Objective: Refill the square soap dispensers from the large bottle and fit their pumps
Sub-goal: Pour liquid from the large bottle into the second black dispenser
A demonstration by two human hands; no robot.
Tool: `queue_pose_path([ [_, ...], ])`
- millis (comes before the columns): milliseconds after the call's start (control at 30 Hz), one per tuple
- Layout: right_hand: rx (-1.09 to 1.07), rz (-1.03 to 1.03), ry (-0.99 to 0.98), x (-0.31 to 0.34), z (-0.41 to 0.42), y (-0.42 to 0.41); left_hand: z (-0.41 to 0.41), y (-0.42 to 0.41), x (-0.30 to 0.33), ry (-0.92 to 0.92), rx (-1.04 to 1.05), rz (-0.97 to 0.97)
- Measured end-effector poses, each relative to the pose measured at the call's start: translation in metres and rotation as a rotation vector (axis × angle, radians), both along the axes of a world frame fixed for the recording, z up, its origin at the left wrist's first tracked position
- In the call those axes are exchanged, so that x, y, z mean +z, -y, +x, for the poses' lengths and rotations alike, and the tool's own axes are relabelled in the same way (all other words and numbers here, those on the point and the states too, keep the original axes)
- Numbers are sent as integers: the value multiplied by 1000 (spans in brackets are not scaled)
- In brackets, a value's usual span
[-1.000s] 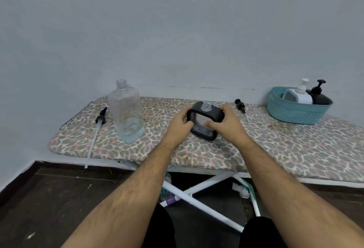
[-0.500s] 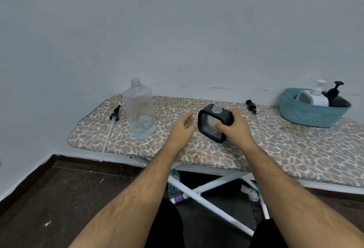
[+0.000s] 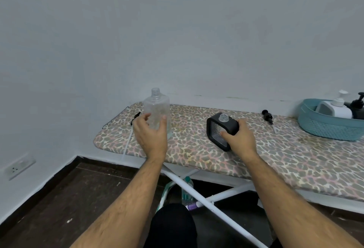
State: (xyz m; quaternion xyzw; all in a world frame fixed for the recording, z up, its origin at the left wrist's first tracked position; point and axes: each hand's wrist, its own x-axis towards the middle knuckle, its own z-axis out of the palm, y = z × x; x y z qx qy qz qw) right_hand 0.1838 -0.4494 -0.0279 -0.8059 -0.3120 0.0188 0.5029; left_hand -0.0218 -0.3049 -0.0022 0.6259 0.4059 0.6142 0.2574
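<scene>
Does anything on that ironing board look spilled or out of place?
No spill shows. The black square dispenser sits tilted in the right hand, neck open; its pump lies loose on the ironing board.

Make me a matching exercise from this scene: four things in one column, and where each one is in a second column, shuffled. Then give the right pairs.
Things:
1. large clear bottle
2. black square dispenser
3. white pump dispenser
4. loose black pump

Places:
A. lying on the ironing board between the dispenser and the basket
B. standing at the board's left end, at the left hand
C. inside the teal basket
D. gripped by the right hand, neck open

Pairs: 1-B, 2-D, 3-C, 4-A
</scene>
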Motion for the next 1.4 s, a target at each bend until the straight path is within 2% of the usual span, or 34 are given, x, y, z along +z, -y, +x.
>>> queue_pose_path([
  [67, -2, -4, 4, -1, -3, -2, -8, -15, 1, -29, 43, -52],
  [133, 3, -6, 2, -2, -3, -2, -13, -29, 2, -65, -4, -134],
  [233, 16, -8, -9, -1, -2, -1, -14, -45, 2, -97, -222, -260],
  [333, 22, -9, -12, 0, -2, 1, -10, -51, -2, -102, -413, -295],
  [567, -21, -23, -11, 2, 5, 12, 2, -56, -6, -135, -384, -312],
  [700, -3, -1, -42, 3, 4, 17, 11, -44, -4, -189, -392, -238],
  [900, 144, -4, -79, 1, 1, 29, 29, -24, 5, -275, -467, -106],
  [1100, 32, 19, 5, -2, -2, 32, 36, -1, 16, -424, -393, 124],
  [1400, -41, -83, 99, 3, -5, 35, 49, 5, 19, -712, -314, 454],
])
